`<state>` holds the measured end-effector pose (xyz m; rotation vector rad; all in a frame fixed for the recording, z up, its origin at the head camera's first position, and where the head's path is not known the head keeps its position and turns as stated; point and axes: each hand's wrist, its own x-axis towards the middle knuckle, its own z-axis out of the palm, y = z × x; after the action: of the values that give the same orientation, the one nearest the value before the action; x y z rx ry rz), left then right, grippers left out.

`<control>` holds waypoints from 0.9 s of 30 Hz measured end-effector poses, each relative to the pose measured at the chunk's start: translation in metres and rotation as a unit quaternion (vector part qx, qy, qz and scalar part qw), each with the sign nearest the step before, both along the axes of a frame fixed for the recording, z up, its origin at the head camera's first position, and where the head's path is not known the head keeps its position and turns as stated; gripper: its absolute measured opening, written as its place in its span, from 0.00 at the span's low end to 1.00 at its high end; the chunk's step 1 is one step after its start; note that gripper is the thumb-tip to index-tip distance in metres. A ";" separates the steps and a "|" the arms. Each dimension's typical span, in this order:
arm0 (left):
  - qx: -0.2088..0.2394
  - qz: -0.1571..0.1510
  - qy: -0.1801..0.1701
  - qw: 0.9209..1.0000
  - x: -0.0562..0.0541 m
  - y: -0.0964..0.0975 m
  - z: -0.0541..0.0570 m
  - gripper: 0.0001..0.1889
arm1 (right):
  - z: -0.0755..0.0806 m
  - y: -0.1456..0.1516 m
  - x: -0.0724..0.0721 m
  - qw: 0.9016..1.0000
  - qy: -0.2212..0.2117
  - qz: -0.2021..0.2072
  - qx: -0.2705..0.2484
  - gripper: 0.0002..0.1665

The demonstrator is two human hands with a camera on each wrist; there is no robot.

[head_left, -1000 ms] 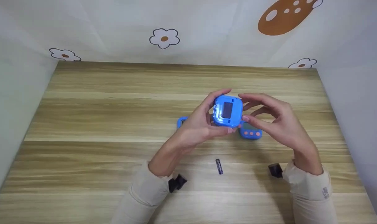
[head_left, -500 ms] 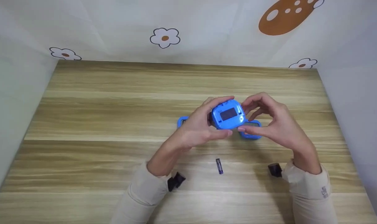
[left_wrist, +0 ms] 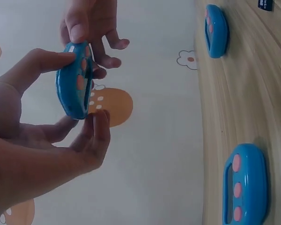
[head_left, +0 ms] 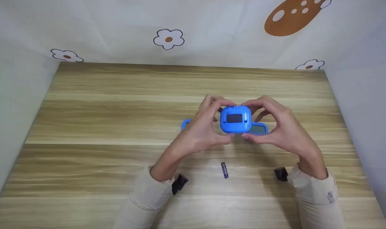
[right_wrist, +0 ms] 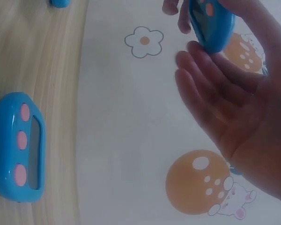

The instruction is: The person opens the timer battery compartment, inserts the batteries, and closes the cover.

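A small blue digital timer [head_left: 235, 128] with pink buttons is held above the table, its back with a dark rectangle turned to the head camera. My left hand [head_left: 200, 133] grips its left side between thumb and fingers. On the other side, my right hand [head_left: 286, 130] pinches it by thumb and fingertips. The left wrist view shows the buttons of the held timer [left_wrist: 71, 91] side-on, with both thumbs on its edge. Behind the hands lie two more blue timers: one [head_left: 259, 128] partly covered at the right, another [head_left: 184, 123] mostly hidden by my left hand.
A thin dark cylindrical battery [head_left: 224, 170] lies on the wooden table [head_left: 100, 127], nearer to me than the timers. Pale printed curtains [head_left: 212, 38] enclose the back and sides. Black wrist-camera mounts [head_left: 180, 183] stick out from the sleeves.
The held timer has been turned between the hands, its dark rectangle going from upright to level, and has come slightly lower. The battery and table timers stay put.
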<state>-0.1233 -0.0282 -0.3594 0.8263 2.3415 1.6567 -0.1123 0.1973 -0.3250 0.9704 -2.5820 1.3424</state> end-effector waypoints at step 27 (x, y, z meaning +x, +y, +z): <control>-0.027 0.026 0.010 0.999 -0.010 0.011 -0.013 0.39 | -0.019 0.010 -0.012 0.997 0.049 -0.013 0.058 0.37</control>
<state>-0.1330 -0.0172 -0.3722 0.7830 2.4302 1.6043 -0.1241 0.2076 -0.3440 0.9882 -2.6141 1.1193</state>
